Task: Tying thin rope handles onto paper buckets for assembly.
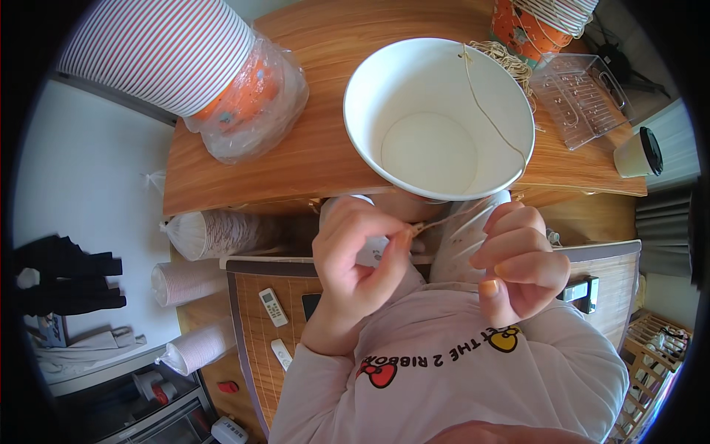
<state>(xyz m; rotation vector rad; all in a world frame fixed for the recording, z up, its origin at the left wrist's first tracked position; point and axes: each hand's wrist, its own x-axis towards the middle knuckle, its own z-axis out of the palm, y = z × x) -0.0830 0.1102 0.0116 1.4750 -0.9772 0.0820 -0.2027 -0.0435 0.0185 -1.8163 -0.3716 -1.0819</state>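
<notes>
A large white paper bucket (414,81) stands open side up near the table's front edge. A thin beige cord (484,111) is threaded through a hole in its far wall, runs down inside and passes over the near right rim. Below the rim, my left hand (359,255) is closed, pinching the cord's end between thumb and fingertips. From there the cord stretches up to the right, toward my right hand (521,263). That hand is raised with its fingers curled in; whether the cord lies in them is hidden.
Stacked paper buckets (166,55), partly in clear plastic, stand on the wooden table (310,140) at left. At right are a cord bundle (506,63), an orange bucket stack (529,33), a clear plastic tray (580,100) and a lidded cup (637,153). Remotes (273,307) lie beside me.
</notes>
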